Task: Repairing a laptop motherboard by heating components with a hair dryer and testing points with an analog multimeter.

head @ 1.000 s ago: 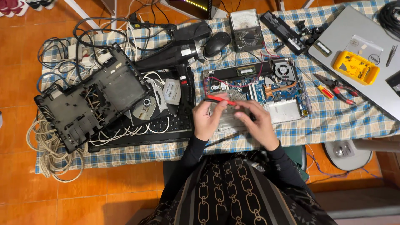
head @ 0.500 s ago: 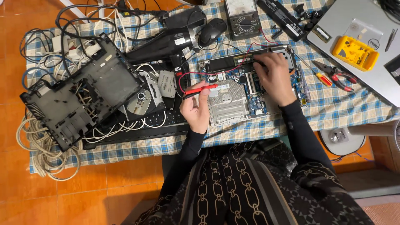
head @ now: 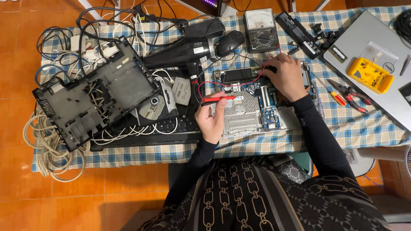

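Around the open laptop board point(head: 257, 107): hair dryer point(head: 180, 53), multimeter point(head: 260, 30), pliers point(head: 351, 92).

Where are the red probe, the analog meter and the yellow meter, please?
red probe point(head: 218, 99), head view, on the middle of its shaft.
analog meter point(head: 261, 31), head view, on its dial face.
yellow meter point(head: 370, 75), head view, on the middle of its body.

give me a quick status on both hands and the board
Left hand pinching red probe over the opened laptop board. Right hand pressed on board's top edge, black probe hidden. Red lead loops across the board.
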